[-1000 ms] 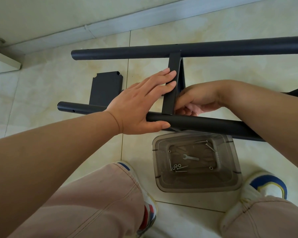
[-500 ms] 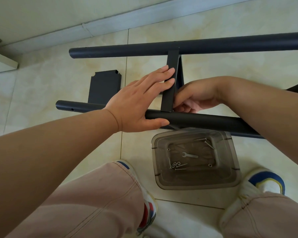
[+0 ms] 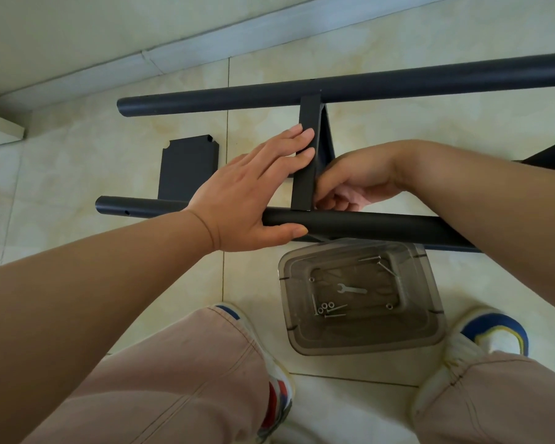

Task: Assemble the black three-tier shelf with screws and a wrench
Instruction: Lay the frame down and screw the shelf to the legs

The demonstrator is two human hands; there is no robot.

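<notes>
Cream glazed floor tiles point(image 3: 77, 174) spread out under you, with a pale skirting board running along the wall at the top. Lying across them is the partly built black metal shelf frame: a far round black tube point(image 3: 398, 84) and a near round black tube point(image 3: 382, 227), joined by a flat black crossbar point(image 3: 306, 174) that stands between them.

Your left hand point(image 3: 247, 200) lies over the near tube, fingers straight and resting flat against the crossbar's left face, thumb tucked along the tube's near side. Your right hand point(image 3: 356, 184) sits just right of the crossbar where it meets the near tube, fingers curled in towards the joint (whether they pinch a screw there you cannot tell, since the fingertips are hidden).

A loose flat black shelf panel point(image 3: 188, 168) lies on the floor beyond the near tube, left of your hands. Between your feet stands a clear smoky plastic tub point(image 3: 430, 322) holding a small silver wrench point(image 3: 351, 289) and several silver screws point(image 3: 329, 310) with washers. Your pink trouser legs and white, blue and red trainers frame the bottom of the view.
</notes>
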